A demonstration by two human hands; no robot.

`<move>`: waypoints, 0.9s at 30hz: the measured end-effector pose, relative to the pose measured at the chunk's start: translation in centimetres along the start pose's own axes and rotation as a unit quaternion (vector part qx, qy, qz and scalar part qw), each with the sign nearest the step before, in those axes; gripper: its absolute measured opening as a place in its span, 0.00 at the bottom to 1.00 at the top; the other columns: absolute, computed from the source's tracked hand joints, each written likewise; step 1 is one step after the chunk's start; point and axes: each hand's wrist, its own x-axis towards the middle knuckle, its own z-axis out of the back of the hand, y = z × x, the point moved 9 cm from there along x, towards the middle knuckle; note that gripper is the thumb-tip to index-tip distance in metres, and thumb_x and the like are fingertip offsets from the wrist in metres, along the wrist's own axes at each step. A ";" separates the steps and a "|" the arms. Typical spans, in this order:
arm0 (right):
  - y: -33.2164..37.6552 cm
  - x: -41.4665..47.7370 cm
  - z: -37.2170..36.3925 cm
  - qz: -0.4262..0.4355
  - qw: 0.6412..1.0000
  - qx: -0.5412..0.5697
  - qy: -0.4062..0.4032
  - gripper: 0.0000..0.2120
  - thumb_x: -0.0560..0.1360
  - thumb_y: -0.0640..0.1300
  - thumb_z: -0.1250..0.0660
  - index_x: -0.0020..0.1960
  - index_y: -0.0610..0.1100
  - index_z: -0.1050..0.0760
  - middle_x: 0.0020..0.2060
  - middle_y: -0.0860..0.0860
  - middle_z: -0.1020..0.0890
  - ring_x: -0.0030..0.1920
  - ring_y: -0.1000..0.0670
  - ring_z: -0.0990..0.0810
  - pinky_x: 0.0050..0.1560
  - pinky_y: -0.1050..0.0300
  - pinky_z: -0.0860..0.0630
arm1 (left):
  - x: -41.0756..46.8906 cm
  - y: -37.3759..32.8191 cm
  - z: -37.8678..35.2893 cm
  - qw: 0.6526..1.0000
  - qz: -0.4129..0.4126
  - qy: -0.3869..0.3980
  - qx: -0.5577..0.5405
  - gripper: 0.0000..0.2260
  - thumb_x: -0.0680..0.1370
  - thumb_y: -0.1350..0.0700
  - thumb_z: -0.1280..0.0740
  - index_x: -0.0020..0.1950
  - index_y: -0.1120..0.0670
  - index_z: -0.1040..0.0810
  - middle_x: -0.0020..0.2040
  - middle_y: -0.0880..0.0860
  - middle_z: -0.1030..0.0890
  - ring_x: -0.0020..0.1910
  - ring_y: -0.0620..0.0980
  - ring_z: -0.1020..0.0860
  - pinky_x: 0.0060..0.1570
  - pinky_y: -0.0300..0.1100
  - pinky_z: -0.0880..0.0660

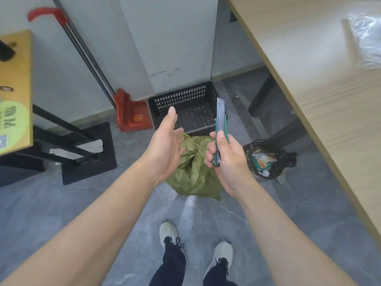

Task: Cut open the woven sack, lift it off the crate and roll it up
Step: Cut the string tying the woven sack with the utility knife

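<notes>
Right hand [226, 159] grips a green utility knife [220, 129] — blade end pointing up and away, thumb on the slider. Left hand [167, 145] flat, fingers straight, palm facing the knife, holding nothing. Green woven sack [193, 174], tied at the neck, on the floor under both hands — black crate [185, 108] just beyond them. Black trash bag [270, 159] right of the right hand.

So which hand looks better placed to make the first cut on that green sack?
The right hand, probably: it grips the knife, held over the tied neck of the sack. The left hand is open and holds nothing, so it could steady the sack.
</notes>
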 end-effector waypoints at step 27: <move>-28.7 18.5 19.2 0.142 0.986 -0.081 -0.045 0.16 0.88 0.51 0.48 0.59 0.43 0.25 0.41 0.46 0.24 0.33 0.51 0.25 0.35 0.54 0.27 | 25.4 28.6 9.0 0.961 -0.182 -0.078 0.194 0.10 0.80 0.52 0.32 0.60 0.49 0.18 0.54 0.48 0.17 0.56 0.48 0.20 0.64 0.52 0.23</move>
